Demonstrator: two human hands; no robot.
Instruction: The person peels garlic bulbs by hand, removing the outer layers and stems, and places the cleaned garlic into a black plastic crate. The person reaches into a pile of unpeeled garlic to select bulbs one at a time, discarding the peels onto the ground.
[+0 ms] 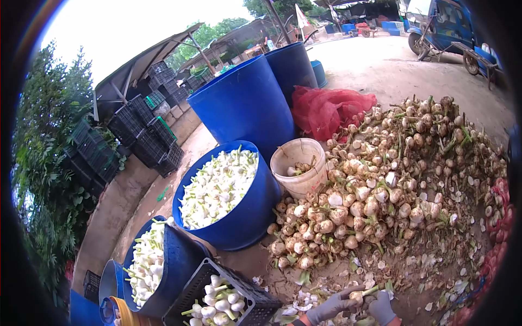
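Near the bottom edge, my left hand (333, 307), in a grey glove, is closed around a garlic bulb (356, 296). The bulb is pale brown, and its stem points right toward my right hand (381, 308), also gloved in grey. Those right fingers are curled in at the stem, where a bit of green leaf shows; their tips are partly hidden. Just beyond both hands spreads a big heap of unpeeled garlic (353, 212), brownish with dry stems. To the left, a black crate (261, 309) holds peeled white garlic bulbs (222, 301).
A blue tub (255, 228) and a blue barrel (185, 266) hold white garlic. A white bucket (298, 182) stands against the heap, near a red mesh net (329, 108). Taller blue drums (239, 103) rise behind. Peel litters the ground; a blue vehicle (448, 24) is parked far right.
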